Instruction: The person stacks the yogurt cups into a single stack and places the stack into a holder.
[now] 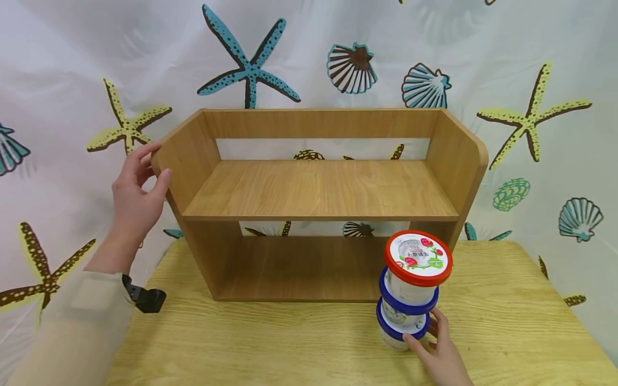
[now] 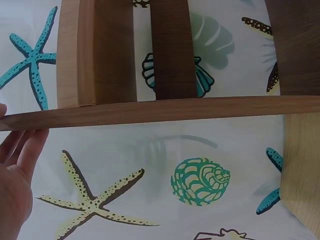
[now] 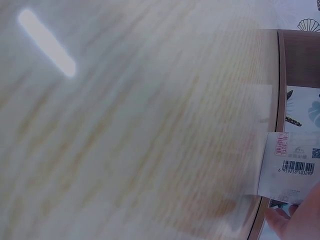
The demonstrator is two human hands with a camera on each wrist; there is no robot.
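A two-tier wooden shelf [image 1: 318, 187] stands at the middle of the table. My left hand [image 1: 137, 195] grips the front edge of its left side panel [image 1: 185, 161], thumb on the near side, fingers around the outside. At the shelf's front right stands a stack of three tubs. The top tub has a red lid [image 1: 419, 257] printed with strawberries; the middle tub [image 1: 405, 313] and the bottom tub [image 1: 393, 340] have blue lids. My right hand [image 1: 441, 354] holds the bottom tub between thumb and fingers. A white tub side with a barcode [image 3: 297, 166] shows in the right wrist view.
The pale wood table [image 1: 270, 343] runs under the shelf and stack. Behind hangs a white curtain [image 1: 309, 32] with starfish and shells. A black strap [image 1: 145, 295] is on my left wrist.
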